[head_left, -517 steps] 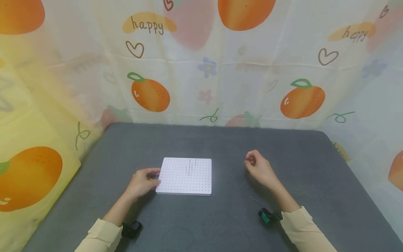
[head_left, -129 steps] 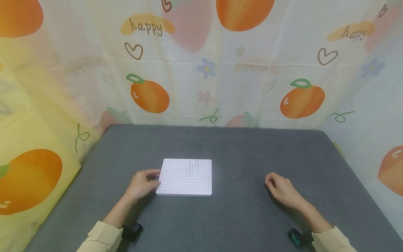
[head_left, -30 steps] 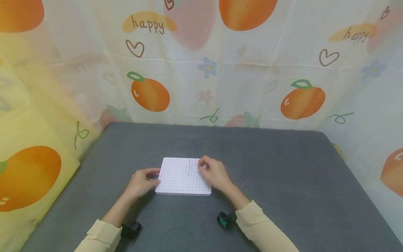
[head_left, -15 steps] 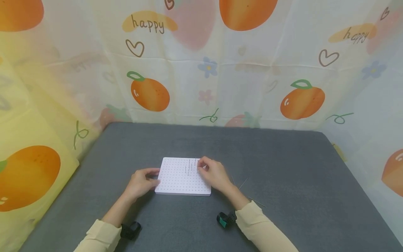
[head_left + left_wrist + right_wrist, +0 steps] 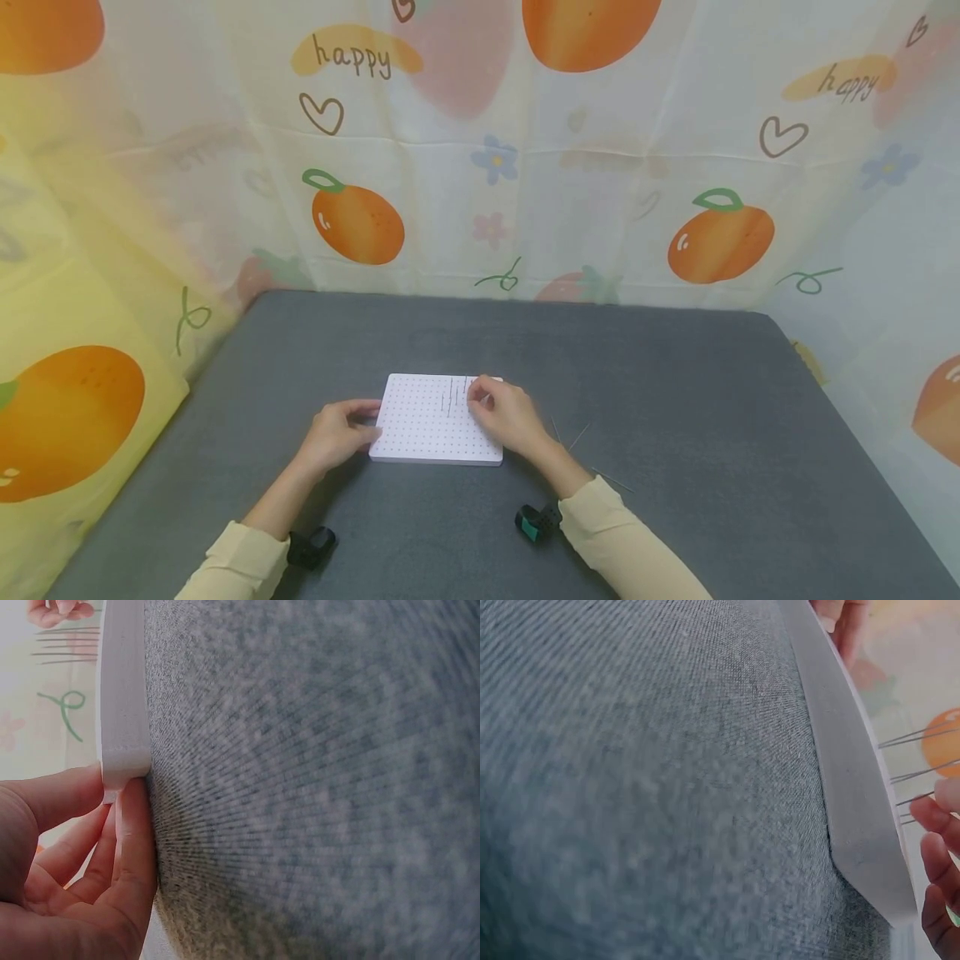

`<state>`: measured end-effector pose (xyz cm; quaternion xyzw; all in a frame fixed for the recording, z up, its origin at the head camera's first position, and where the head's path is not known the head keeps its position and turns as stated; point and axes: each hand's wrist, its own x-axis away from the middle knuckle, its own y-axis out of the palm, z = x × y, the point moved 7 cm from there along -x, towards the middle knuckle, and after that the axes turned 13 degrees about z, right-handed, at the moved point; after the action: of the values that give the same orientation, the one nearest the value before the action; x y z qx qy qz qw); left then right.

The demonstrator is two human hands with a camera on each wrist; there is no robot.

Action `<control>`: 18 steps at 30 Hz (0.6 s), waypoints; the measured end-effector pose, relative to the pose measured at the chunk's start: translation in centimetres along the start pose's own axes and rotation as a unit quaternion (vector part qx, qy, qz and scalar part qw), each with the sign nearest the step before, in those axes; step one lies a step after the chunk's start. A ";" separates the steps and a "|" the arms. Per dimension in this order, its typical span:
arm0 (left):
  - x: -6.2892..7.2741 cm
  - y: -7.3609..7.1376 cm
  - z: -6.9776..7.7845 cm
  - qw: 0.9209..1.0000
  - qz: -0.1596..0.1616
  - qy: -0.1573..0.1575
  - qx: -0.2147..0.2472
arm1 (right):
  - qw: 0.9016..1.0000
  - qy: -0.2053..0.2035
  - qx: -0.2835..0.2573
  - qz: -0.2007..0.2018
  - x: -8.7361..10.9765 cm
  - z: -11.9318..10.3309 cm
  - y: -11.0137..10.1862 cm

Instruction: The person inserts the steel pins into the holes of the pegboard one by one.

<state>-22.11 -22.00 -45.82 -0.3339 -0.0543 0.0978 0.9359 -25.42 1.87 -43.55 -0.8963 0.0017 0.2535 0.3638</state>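
A white pegboard (image 5: 423,437) with rows of small holes lies on the table. My left hand (image 5: 336,435) grips its left edge, thumb on top and a finger low at the side, as the left wrist view shows at the board's corner (image 5: 126,754). Several thin dark needle-like pins (image 5: 450,398) stand upright in the board's right half. Over the right part of the board is my right hand (image 5: 512,417); in the right wrist view its thumb and forefinger pinch a thin pin (image 5: 909,799) close to the board's face. The right hand hides the holes beneath it.
Right of the board, loose thin pins (image 5: 581,435) lie on the grey table (image 5: 712,400), another pin (image 5: 615,481) nearer the right sleeve. A fruit-patterned curtain (image 5: 585,208) stands behind the table. Black straps with cameras (image 5: 313,548) sit at both wrists.
From the right of the table, my right hand has come left onto the board; within the last second it shifts only slightly. More pins stand than 17 seconds ago. The left hand stays put.
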 end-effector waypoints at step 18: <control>0.1 0.0 0.1 1.000 0.000 0.001 0.001 | 1.000 0.012 -0.005 -0.021 0.1 0.8 -1.6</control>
<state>-22.06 -21.97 -45.76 -0.3333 -0.0535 0.0978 0.9362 -25.37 3.59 -43.00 -0.9010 -0.0140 0.2356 0.3640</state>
